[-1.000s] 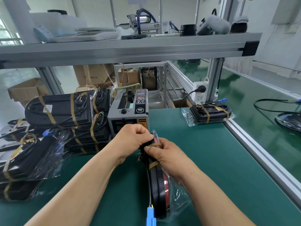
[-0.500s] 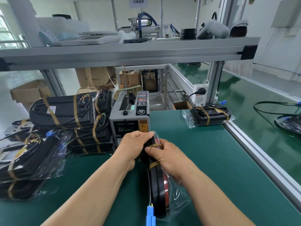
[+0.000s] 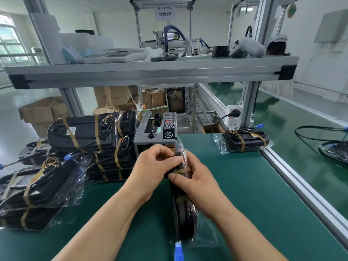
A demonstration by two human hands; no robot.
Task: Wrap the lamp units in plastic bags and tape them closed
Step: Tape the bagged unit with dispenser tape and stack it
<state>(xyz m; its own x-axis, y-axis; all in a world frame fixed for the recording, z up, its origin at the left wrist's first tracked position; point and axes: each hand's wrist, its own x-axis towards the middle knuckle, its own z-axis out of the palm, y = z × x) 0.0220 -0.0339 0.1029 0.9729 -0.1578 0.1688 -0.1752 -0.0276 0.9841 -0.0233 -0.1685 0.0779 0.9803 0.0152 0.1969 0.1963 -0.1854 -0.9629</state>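
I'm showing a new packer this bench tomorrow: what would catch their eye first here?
The left hand and right hand grip a bagged lamp unit stood on edge mid-bench, with a tan tape strip across it. Just behind it sits the grey tape dispenser. A pile of taped units fills the left side.

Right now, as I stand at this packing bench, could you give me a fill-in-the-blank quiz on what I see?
1. The left hand and the right hand both grip a bagged lamp unit that stands on its ____ on the mat.
2. The connector at that unit's near end is ____ in colour.
3. The tape dispenser stands just behind the hands; one wrapped unit lies alone near the bench's ____ edge.

Missing words: edge; blue; right.
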